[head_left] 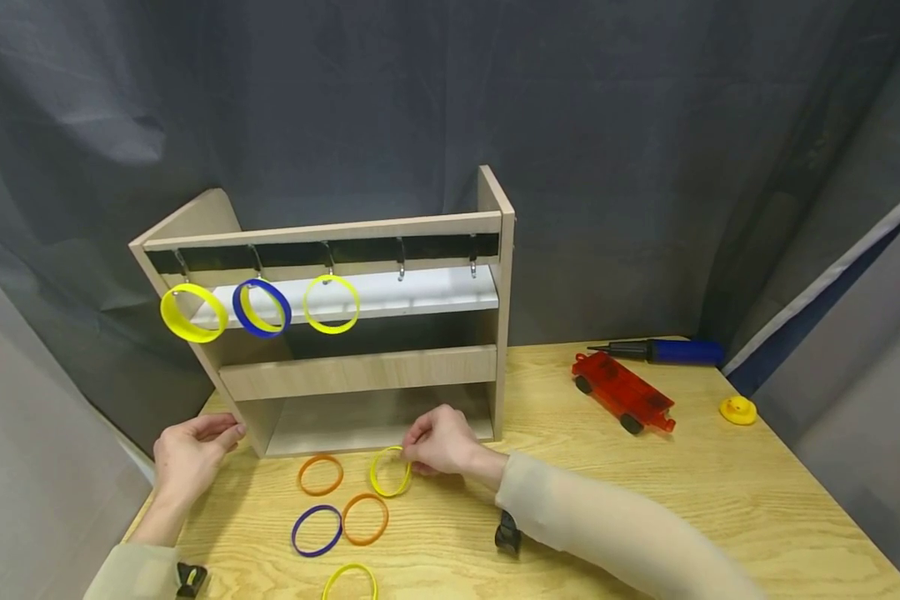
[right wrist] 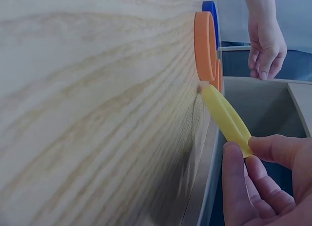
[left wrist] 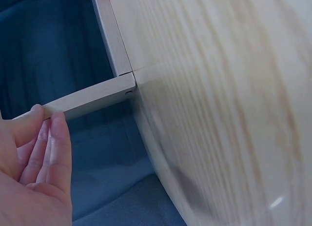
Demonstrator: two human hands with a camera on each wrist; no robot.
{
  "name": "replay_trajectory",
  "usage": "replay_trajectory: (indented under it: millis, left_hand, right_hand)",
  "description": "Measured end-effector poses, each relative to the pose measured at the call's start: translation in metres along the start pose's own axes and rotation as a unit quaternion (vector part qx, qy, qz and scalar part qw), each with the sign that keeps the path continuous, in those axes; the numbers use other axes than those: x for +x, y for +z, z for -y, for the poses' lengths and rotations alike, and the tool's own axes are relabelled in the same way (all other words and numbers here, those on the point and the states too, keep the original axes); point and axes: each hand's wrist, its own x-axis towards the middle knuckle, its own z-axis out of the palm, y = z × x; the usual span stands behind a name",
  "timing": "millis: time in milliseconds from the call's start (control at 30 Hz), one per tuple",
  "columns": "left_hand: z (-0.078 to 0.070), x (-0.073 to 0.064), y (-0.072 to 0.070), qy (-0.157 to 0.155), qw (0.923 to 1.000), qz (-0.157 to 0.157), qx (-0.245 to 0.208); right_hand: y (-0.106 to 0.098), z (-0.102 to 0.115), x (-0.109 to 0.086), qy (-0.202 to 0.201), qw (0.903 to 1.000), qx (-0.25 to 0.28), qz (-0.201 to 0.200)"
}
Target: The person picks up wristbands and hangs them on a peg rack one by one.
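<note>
My right hand (head_left: 444, 442) pinches a yellow wristband (right wrist: 226, 117) between thumb and fingers. In the right wrist view, the band is tilted, its far end close to the tabletop. My left hand (head_left: 191, 458) holds the front edge of the wooden rack's left side panel (left wrist: 92, 98) between thumb and fingertips. Hooks on the rack (head_left: 360, 372) carry a yellow band (head_left: 171, 315), a blue band (head_left: 285, 307) together with a yellow one, and another yellow band (head_left: 332, 329). Two more hooks (head_left: 401, 260) are farther right.
On the table before the rack lie two orange bands (head_left: 320, 493) (head_left: 365, 543), a dark blue band (head_left: 315, 554) and a yellow band (head_left: 351, 566). To the right are a red toy wagon (head_left: 618, 390), a blue-handled pump (head_left: 682, 352) and a yellow rubber duck (head_left: 738, 409).
</note>
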Motion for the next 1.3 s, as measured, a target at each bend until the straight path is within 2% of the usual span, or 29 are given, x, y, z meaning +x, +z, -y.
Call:
replay_trajectory:
  millis: [200,333,500,633,933,1200,1300]
  left_hand:
    - [0.001,-0.002,0.001,0.011,0.9999,-0.006,-0.001]
    - [0.002,-0.002,0.001,0.012,0.9999,-0.006,-0.006]
    - [0.003,-0.001,0.002,0.010,0.9999,-0.006,-0.005]
    - [0.002,0.000,0.002,0.012,0.9999,-0.008,-0.004]
    - [0.000,0.001,0.002,0.022,0.9997,-0.009,-0.002]
    - [0.000,0.001,0.002,0.027,0.9994,-0.015,-0.011]
    - [0.000,0.001,0.002,0.027,0.9995,-0.014,-0.013]
  right_hand:
    - [-0.008,0.001,-0.011,-0.014,0.9998,0.007,0.013]
    - [-0.015,0.007,-0.017,-0.019,0.9996,0.013,0.014]
    - [-0.024,0.017,-0.022,-0.043,0.9988,0.015,0.020]
    - [-0.031,0.026,-0.027,-0.063,0.9976,0.017,0.024]
    - [-0.039,0.049,-0.040,-0.069,0.9953,0.053,0.042]
    - [-0.050,0.076,-0.051,-0.119,0.9904,0.045,0.055]
    - [-0.054,0.087,-0.055,-0.135,0.9875,0.057,0.057]
